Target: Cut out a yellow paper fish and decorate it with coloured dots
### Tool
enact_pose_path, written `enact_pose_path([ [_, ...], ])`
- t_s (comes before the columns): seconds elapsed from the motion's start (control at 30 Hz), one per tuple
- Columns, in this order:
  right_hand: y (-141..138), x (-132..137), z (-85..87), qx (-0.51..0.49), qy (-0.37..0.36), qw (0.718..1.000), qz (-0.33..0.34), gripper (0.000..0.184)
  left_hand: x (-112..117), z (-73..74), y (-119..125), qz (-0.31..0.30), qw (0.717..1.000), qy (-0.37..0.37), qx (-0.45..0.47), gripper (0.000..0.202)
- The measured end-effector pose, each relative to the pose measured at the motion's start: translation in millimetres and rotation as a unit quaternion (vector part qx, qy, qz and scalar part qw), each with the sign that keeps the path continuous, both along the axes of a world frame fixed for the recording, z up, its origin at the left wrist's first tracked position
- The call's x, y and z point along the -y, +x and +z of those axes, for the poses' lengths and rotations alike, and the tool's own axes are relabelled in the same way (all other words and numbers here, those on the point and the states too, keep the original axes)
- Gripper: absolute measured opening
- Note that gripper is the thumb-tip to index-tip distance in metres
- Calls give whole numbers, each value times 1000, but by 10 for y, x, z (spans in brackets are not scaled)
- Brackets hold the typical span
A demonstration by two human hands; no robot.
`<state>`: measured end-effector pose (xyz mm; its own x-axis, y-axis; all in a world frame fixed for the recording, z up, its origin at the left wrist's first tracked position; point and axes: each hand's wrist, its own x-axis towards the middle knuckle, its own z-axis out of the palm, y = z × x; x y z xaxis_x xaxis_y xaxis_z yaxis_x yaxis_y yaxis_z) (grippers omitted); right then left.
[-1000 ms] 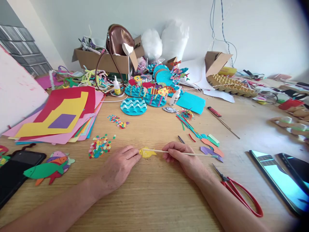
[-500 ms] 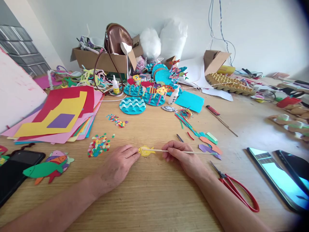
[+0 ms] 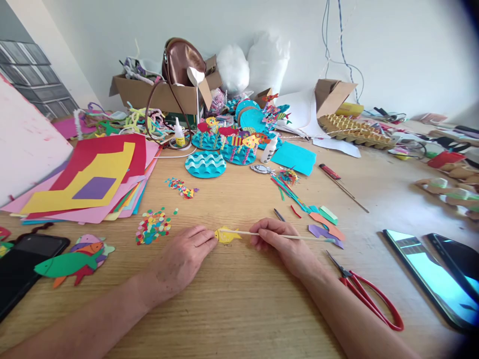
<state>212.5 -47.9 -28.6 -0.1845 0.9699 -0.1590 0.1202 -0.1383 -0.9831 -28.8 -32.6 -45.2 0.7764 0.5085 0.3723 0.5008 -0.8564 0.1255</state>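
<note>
1. The yellow fish (image 3: 227, 238) is laid flat on the tabletop (image 3: 232, 311), between the two hands, its head turned to the left hand (image 3: 183, 255).
2. The left hand is placed palm-down, fingertips set against the fish's head. The thumb is hidden; whether the fish is pinched cannot be told.
3. A stick (image 3: 310, 238) is grasped between thumb and fingers of the right hand (image 3: 280, 243). Its tip is laid over the fish; its far end is held over paper scraps (image 3: 325, 225).
4. Box (image 3: 175, 98), at the back: fuzzy wires (image 3: 136, 72) are heaped in its left end. A brown bag (image 3: 184, 62) is seen above its front wall, strap hung down in front.
5. A yellow-labelled bottle (image 3: 179, 135) is stood before the box, a white bottle (image 3: 268, 151) by the blue paper (image 3: 295, 158). Fill levels cannot be read.
6. An egg tray (image 3: 352, 131) is laid at the back right; its contents cannot be made out.
7. Paper dots (image 3: 153, 227) are spread loose beyond the left hand.
</note>
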Motion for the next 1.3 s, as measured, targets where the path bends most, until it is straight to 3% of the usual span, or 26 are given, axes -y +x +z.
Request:
enact_pose_path([
  [0.8, -20, -1, 39, -2, 2, 1000, 31, 16, -6, 0, 4, -4, 1000, 4, -11, 35],
  [1.3, -1, -2, 52, 5, -4, 1000, 11, 15, -9, 0, 10, -4, 1000, 29, -7, 36],
])
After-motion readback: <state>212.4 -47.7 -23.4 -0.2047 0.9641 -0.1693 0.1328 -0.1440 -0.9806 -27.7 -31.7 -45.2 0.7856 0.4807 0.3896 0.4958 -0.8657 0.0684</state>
